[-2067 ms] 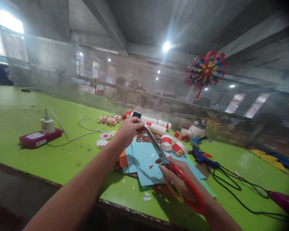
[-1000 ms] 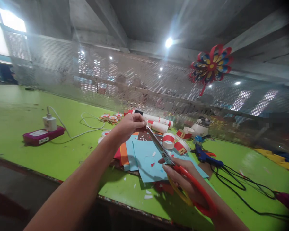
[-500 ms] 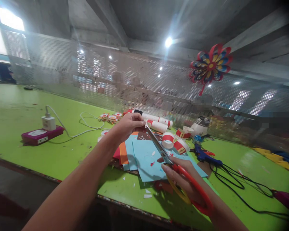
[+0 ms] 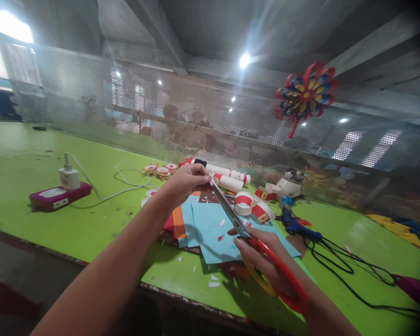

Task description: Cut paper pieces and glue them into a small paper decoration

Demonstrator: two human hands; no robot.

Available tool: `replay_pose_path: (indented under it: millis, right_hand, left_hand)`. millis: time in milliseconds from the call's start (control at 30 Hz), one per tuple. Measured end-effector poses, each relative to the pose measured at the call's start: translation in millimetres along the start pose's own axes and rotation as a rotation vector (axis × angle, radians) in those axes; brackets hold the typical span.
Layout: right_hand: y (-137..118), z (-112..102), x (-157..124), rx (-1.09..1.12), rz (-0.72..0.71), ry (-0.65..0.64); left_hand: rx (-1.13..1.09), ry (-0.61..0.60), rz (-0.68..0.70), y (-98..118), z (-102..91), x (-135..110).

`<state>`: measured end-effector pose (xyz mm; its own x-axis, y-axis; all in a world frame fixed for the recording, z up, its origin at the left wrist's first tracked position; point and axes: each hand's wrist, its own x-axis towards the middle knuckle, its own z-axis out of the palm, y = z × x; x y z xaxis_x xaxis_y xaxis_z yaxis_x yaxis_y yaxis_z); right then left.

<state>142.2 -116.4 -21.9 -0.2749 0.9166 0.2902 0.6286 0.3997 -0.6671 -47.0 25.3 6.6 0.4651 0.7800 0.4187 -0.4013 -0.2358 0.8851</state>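
Observation:
My right hand point(image 4: 262, 254) is closed on the handles of a pair of scissors point(image 4: 227, 205), red and yellow at the grip. Their long metal blades point up and to the left, close together as far as I can see. At the blade tips, my left hand point(image 4: 192, 182) is pinched shut; whatever lies between its fingers is hidden or too small to name. Beneath both hands, light blue paper sheets point(image 4: 210, 233) lie over orange paper point(image 4: 178, 223) and red paper. Small white and red scraps are scattered on the sheets.
Cut paper cups point(image 4: 244, 204) and stacked cups point(image 4: 227, 183) stand behind the paper. To the right lies a blue glue gun point(image 4: 297, 227) with black cords. A purple power strip point(image 4: 60, 197) with a charger sits on the left of the green table point(image 4: 119, 219). A perforated screen point(image 4: 147, 107) rises behind.
Almost nothing differs. Both hands and the scissors hold the same pose, and the whole view has shifted very slightly.

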Motion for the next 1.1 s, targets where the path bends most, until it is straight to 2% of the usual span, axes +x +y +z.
replay_pose_path:
  millis: [633, 1100]
  right_hand:
    - [1.8, 4.5, 1.2, -0.079, 0.024, 0.027]
    - [1.4, 5.6, -1.1, -0.034, 0.029, 0.028]
  left_hand:
    - [0.003, 0.038, -0.006, -2.2, 0.4, 1.3]
    - [-0.007, 0.014, -0.010, -1.5, 0.1, 1.5]
